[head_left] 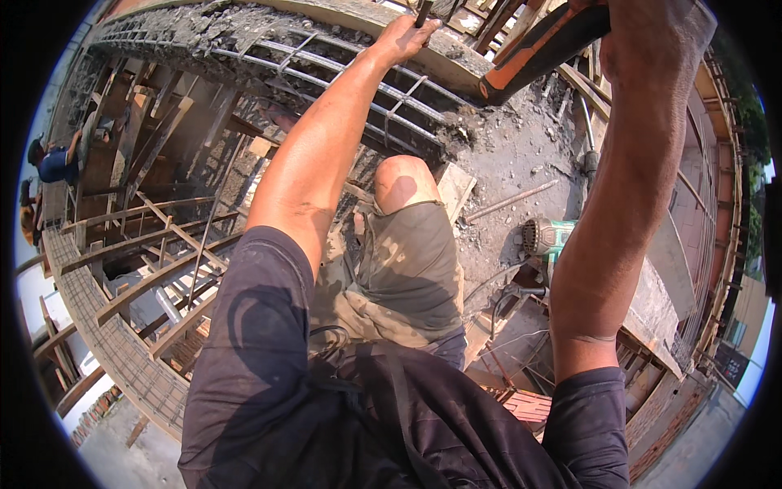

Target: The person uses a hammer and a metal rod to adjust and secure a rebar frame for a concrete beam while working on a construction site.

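My left hand (405,39) is closed around a dark metal rod (423,11) at the top edge, above a wooden board (452,61) and rebar. The rod's far end is out of view. At the upper right, my right hand (652,37) grips a tool with a black-and-orange handle (542,50). Its handle's butt slants down toward the rubble-strewn concrete (521,151); the tool's working end is cut off by the frame. Below my left hand runs a cage of steel rebar (399,102), partly set in broken concrete.
A green power tool (556,236) lies beside my right forearm. One loose rod (513,200) rests on the concrete near my bent knee (405,181). Timber framing (163,253) drops away to the left, with a mesh-covered beam (114,334). A person in blue (57,165) is at far left.
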